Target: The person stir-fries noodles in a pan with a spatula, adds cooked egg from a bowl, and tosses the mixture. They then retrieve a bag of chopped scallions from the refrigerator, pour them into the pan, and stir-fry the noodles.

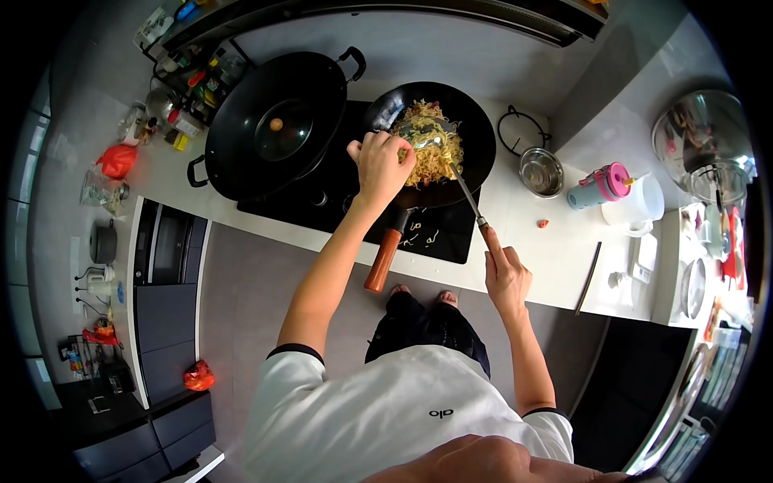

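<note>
My right hand is wrapped round the handle end of a metal spatula, whose head lies in the food. The black wok holds a heap of fried noodles with darker bits mixed in. Over the wok's left side hangs my left hand, fingers bent and drawn together close to the noodles and the spatula head. Whatever those fingers pinch, if anything, is too small to make out. The wok's wooden handle points toward my body, with neither hand on it.
A larger black wok with a glass lid stands left on the black cooktop. To the right are a steel bowl, a pink-lidded cup, a white jug and chopsticks. Bottles and jars crowd the back left.
</note>
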Tool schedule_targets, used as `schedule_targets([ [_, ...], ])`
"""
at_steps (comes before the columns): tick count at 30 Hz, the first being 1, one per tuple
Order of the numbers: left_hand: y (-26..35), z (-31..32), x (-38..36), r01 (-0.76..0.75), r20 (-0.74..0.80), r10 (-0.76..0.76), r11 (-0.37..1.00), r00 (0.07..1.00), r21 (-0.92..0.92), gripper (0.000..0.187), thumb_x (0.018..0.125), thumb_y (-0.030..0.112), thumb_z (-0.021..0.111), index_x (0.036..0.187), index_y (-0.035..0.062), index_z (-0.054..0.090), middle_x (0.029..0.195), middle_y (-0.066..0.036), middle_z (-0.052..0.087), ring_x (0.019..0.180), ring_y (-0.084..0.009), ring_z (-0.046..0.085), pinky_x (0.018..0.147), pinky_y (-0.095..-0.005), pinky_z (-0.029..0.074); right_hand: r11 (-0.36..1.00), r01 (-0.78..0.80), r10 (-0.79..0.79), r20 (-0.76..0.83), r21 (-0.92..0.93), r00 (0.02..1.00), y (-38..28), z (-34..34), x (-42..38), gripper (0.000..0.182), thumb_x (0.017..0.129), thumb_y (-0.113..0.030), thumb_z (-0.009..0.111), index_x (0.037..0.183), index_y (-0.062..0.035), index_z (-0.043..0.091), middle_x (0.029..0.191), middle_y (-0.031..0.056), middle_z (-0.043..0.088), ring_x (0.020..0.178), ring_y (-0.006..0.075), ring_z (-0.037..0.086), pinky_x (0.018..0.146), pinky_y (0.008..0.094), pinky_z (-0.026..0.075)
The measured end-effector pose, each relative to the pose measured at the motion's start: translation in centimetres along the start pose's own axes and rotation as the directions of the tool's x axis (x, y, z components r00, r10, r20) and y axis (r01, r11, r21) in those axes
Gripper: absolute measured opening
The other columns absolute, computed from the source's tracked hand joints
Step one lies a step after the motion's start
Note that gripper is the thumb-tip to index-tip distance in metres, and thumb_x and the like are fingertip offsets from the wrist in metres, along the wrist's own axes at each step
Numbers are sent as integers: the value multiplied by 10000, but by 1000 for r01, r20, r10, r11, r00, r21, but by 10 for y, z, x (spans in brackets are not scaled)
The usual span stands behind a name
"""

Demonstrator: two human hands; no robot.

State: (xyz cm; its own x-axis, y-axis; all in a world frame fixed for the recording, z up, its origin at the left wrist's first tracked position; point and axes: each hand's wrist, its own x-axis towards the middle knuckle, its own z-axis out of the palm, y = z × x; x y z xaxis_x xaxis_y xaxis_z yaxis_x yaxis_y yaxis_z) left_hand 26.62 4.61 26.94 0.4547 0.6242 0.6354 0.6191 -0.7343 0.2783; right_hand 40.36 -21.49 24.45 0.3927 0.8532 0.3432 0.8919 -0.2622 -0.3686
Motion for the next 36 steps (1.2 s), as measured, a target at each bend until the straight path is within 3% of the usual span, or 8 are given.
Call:
schedule_targets([
  [6,24,-52,-7,209,121,-185,951,975,-229,96,697,136,714,680,122,620,664,39,525,680,-129,498,724,-341,301,999,-52,52,42,-13,998,7,2,4,534,783,-73,647,1288,-202,533,625,31,488,480,205,498,443,339,429],
  [8,41,-89,-5,412,312,-275,698,910,-586,72,706,97,692,682,78,627,682,9,562,673,-111,511,668,-283,374,998,-68,69,61,-16,996,12,1,7,535,781,-71,646,1287,-202,533,633,38,506,490,215,514,453,344,439],
  [12,86,-178,3,397,422,-52,459,905,-795,60,704,74,678,684,64,623,685,14,570,668,-108,505,661,-242,387,996,-59,66,106,-67,992,28,2,13,579,769,-110,642,1308,-256,490,657,37,522,516,236,564,461,381,466],
  [14,102,-214,7,313,400,123,435,908,-844,113,608,27,671,614,93,580,730,3,552,673,-145,465,652,-266,355,996,-56,65,132,-74,989,26,-6,19,567,782,-105,630,1308,-257,486,673,48,537,533,256,573,480,391,472],
  [18,115,-249,1,273,283,444,88,850,-958,119,618,109,736,681,169,656,736,33,528,738,-162,495,726,-318,260,993,-74,87,147,-92,985,35,-5,22,538,796,-113,621,1300,-248,492,680,57,550,547,261,583,494,386,475],
  [22,119,-258,-9,376,260,523,-126,811,-918,119,696,87,734,768,137,654,810,34,559,810,-113,506,779,-337,228,993,-90,100,157,-71,983,38,-4,22,517,796,-113,616,1285,-241,507,682,72,557,561,281,587,512,397,479],
  [32,103,-257,-36,329,262,389,-115,883,-937,108,675,135,718,775,107,689,826,1,585,751,-171,480,732,-304,252,967,68,19,335,-247,942,37,-90,55,476,775,-99,608,1224,-240,539,768,117,610,647,296,626,560,403,503],
  [36,86,-244,-73,441,441,42,-195,896,-876,159,749,93,653,903,57,671,879,-27,582,869,-196,507,818,-318,366,920,224,-40,491,-322,870,22,-105,66,502,794,-118,596,1267,-235,478,782,104,620,655,280,631,577,393,504],
])
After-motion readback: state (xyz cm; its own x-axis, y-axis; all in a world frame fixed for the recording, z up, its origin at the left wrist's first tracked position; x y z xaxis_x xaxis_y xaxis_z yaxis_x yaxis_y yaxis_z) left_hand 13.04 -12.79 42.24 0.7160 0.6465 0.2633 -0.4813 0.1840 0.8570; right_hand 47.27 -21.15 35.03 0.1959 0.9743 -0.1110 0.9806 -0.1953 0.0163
